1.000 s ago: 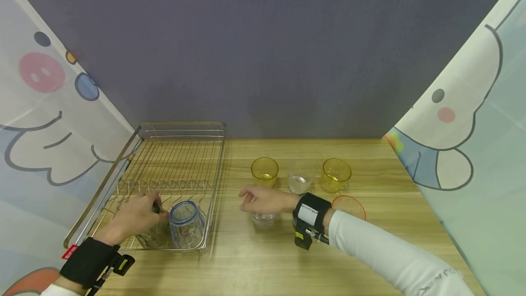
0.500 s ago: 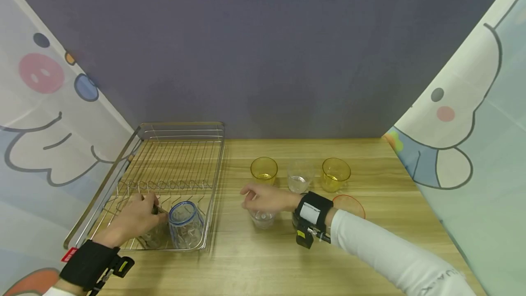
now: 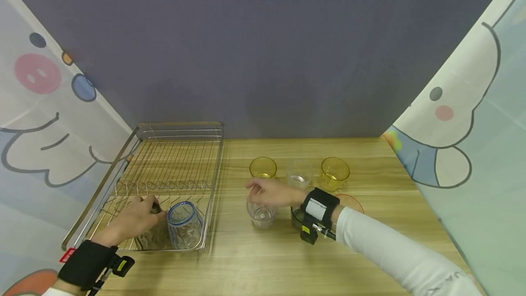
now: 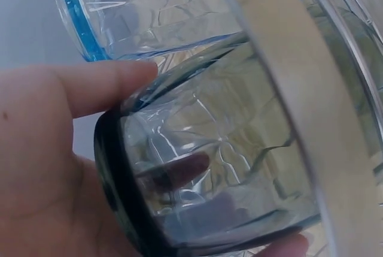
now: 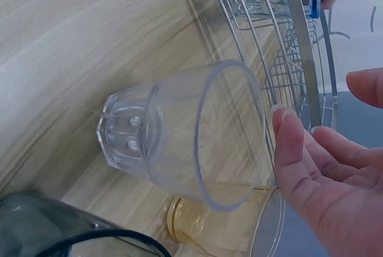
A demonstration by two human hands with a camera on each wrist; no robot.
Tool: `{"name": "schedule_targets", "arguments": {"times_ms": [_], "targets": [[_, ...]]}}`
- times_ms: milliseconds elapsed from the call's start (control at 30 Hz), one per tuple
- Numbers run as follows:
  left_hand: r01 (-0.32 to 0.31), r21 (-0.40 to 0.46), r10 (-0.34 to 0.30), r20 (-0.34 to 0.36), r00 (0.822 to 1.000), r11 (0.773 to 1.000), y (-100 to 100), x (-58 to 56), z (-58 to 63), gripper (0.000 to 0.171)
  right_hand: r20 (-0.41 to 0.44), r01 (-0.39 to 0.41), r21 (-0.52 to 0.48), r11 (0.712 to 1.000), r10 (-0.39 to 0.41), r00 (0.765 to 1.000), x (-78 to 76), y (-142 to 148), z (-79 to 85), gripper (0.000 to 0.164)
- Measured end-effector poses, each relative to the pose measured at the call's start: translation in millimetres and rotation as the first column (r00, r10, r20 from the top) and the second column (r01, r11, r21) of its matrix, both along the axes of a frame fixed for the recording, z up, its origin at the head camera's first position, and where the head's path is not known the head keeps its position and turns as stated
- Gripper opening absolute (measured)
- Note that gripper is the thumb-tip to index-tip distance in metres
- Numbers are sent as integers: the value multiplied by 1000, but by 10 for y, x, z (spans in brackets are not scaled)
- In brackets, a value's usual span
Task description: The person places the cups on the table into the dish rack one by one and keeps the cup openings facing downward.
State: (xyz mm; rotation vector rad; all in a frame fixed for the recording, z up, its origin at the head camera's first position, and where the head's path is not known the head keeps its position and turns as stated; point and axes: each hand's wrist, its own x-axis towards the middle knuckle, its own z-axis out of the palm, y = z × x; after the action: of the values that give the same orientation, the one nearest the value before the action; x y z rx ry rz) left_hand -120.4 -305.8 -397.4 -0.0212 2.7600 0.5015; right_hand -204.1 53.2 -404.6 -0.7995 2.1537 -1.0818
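In the front section of the wire dish rack [image 3: 219, 172], my left hand [image 3: 133, 220] grips a smoky grey glass [image 4: 221, 143]. The left wrist view shows the thumb and fingers around it. Close beside it in the rack, a clear glass with a blue rim [image 3: 185, 229] stands upside down. My right hand [image 3: 273, 193] hovers over a clear tumbler [image 5: 176, 128] that stands upright on the table. Its fingers [image 5: 293, 143] are loosely bent, near the tumbler's rim and holding nothing.
Behind the right hand are two yellow glasses [image 3: 335, 172] with a clear glass [image 3: 299, 175] between them. A dark glass [image 3: 297, 217] and a red-rimmed glass [image 3: 350, 202] are partly hidden by the right arm. A grey panel [image 3: 263, 58] closes off the back of the table.
My right hand has shifted slightly right and back, uncovering more of the clear tumbler. The left hand keeps its hold on the grey glass, almost unmoved.
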Motion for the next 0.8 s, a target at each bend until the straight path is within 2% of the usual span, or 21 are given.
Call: {"name": "schedule_targets", "arguments": {"times_ms": [167,267,467,567,800], "targets": [[6,14,-7,31,999,1000,-28,-34,20,61,11,9,2,1000,-9,1000,-18,37,37,45],[15,9,-15,19,1000,1000,-42,-58,51,65,23,14,-13,1000,-14,1000,-33,65,50,46],[4,-20,-3,39,999,1000,-29,-71,213,77,35,45,-17,999,-45,998,-78,173,130,47],[9,-10,-9,12,1000,1000,-1,-80,302,78,12,64,-19,998,-64,998,-134,280,190,47],[39,26,-34,-149,988,999,78,-151,448,72,-59,117,-42,992,-119,991,-268,555,348,47]]}}
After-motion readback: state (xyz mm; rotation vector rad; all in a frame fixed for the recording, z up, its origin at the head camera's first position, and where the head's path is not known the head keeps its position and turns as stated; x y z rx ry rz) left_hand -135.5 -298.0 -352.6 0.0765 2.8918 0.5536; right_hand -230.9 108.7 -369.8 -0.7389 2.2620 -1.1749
